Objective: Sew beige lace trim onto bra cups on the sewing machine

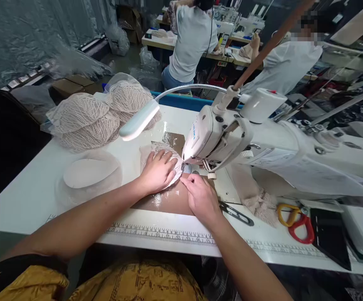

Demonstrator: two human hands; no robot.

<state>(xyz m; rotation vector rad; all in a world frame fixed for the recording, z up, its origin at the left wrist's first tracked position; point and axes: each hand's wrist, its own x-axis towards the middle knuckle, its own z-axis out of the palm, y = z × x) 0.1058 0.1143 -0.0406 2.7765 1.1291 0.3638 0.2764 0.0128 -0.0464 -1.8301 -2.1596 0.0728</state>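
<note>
A light lace fabric piece (165,147) with a curved edge lies under the sewing machine (196,136), its edge reaching the needle area. My left hand (158,171) rests flat on this piece, fingers spread. Just right of it, my right hand (201,198) is closed, thumb and forefinger pinching the edge of the piece close to the presser foot. Both hands are over a brown glossy sheet (156,202) on the white table (27,196). How the needle meets the fabric is too small to make out.
Stacked lace pieces (84,121) lie at the back left, near a sheer oval piece (89,173). A lamp (140,119) hangs over the table. At right are thread snips (236,213), scissors (302,228) and a black tablet-like object (330,236). Two people sit beyond.
</note>
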